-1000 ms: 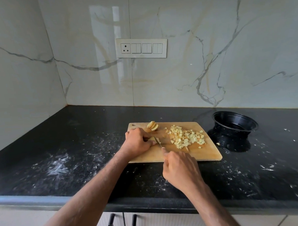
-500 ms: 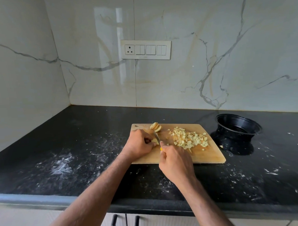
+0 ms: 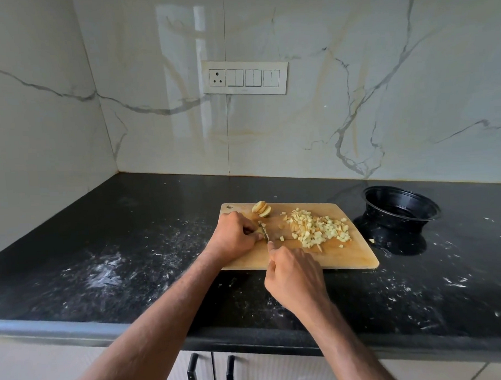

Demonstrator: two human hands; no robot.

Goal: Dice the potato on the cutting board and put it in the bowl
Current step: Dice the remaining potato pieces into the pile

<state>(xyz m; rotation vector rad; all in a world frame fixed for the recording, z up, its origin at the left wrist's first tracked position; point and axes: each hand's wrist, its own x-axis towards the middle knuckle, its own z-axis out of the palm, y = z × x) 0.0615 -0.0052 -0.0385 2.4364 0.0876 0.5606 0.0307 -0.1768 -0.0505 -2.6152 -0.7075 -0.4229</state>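
Black speckled counter [image 3: 126, 270], dusted with white marks, carrying a wooden cutting board [image 3: 352, 257] as the landmark here. Nearest, at the near edge of the cutting board: right hand [image 3: 294, 277], fingers curled around the handle of a knife [image 3: 265, 234], handle itself hidden, thin blade pointing away. On the left part of the cutting board: left hand [image 3: 234, 236], fingers curled down and pinching a small potato piece [image 3: 258, 236] directly at the blade. On the middle and right part of the cutting board: heap of pale diced potato [image 3: 317, 228], a few cubes loose around it. At the far edge of the cutting board, near the left corner: small stack of potato slices [image 3: 261, 209]. Right of the cutting board, apart from it: black bowl [image 3: 399, 209], inside dark, no potato visible in it. Behind the cutting board: marble wall with a white switch plate [image 3: 246, 77].
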